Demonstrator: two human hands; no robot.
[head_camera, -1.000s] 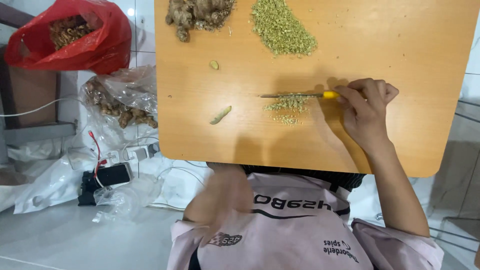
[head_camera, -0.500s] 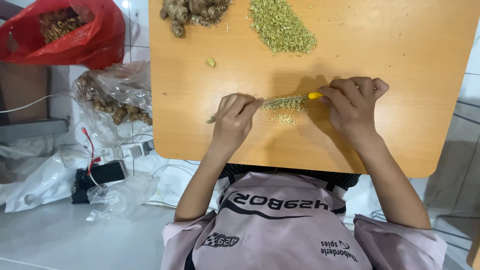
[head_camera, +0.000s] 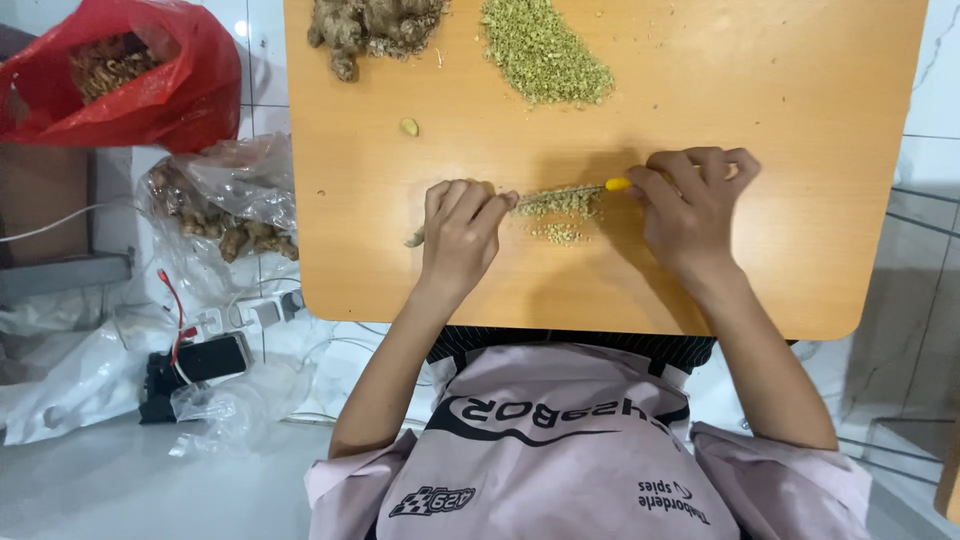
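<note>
Mid-board, toward the near edge: left hand (head_camera: 460, 228) pins ginger piece (head_camera: 415, 238), right hand (head_camera: 690, 200) grips yellow-handled knife (head_camera: 575, 188) over mince (head_camera: 560, 205); best to keep fingertips curled, strokes short.

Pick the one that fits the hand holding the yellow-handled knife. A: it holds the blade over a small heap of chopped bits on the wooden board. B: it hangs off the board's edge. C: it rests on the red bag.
A: the right hand holds the yellow-handled knife over the small heap of chopped bits on the wooden board.
</note>
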